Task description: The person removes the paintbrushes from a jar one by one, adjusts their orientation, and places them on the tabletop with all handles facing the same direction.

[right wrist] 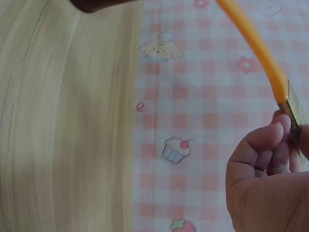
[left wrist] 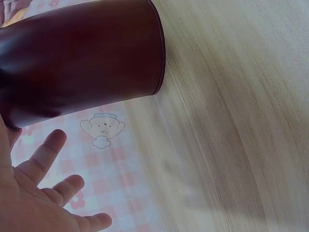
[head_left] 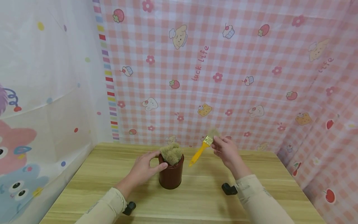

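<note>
A dark brown, leather-like cylindrical holder (head_left: 170, 177) stands upright on the table, tilted only by the camera angle in the left wrist view. Tan bristle tufts (head_left: 171, 154) stick up out of its mouth; whatever carries them is hidden inside. My left hand (head_left: 144, 168) holds the holder at its rim, thumb on the near side, with the lower fingers (left wrist: 46, 154) spread away from it. To the right, my right hand (head_left: 227, 151) pinches a paintbrush (head_left: 199, 153) near its metal ferrule and bristles. The brush's yellow handle (right wrist: 256, 43) points down and left, above the table.
On the wood-grain table (head_left: 201, 199), one black object (head_left: 229, 189) lies by the right wrist and another black object (head_left: 130, 207) by the left sleeve. A pink checked cloth (head_left: 195, 93) hangs behind the table, with a white printed sheet (head_left: 64, 93) at the left.
</note>
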The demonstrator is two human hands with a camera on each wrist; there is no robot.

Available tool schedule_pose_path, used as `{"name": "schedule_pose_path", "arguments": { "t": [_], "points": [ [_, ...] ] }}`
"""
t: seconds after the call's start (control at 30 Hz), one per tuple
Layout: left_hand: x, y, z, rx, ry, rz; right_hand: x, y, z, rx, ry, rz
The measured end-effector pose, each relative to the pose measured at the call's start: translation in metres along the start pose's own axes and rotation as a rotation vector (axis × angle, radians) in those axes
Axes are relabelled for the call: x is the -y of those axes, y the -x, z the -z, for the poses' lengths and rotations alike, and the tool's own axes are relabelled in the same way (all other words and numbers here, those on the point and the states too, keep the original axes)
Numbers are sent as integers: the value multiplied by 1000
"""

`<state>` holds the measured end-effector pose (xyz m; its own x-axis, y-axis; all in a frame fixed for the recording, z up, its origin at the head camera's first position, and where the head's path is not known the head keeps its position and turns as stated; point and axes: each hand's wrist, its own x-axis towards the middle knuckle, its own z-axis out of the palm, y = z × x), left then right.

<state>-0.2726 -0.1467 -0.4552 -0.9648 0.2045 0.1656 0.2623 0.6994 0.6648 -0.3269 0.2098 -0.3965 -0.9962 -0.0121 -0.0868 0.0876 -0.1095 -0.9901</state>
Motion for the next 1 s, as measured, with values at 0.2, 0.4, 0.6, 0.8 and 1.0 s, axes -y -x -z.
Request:
{"name": "schedule_pose_path", "arguments": {
  "t": [0.2,0.4,0.6,0.8,1.0],
  "points": [
    [1,0,-1,-8,1,-1,-14,-2,11,36,93,-64],
    [2,0,-2,-15,8,-11,-31,-3,13,9,199,-120],
    [1,0,-1,-20,17,-11,-46,-4,8,24,298,-129],
    [0,0,-2,-29,22,-14,-60,-4,-1,60,378,-139],
    [-1,0,-2,-31,20,-17,-72,-7,-8,75,469,-140]
  ]
}}
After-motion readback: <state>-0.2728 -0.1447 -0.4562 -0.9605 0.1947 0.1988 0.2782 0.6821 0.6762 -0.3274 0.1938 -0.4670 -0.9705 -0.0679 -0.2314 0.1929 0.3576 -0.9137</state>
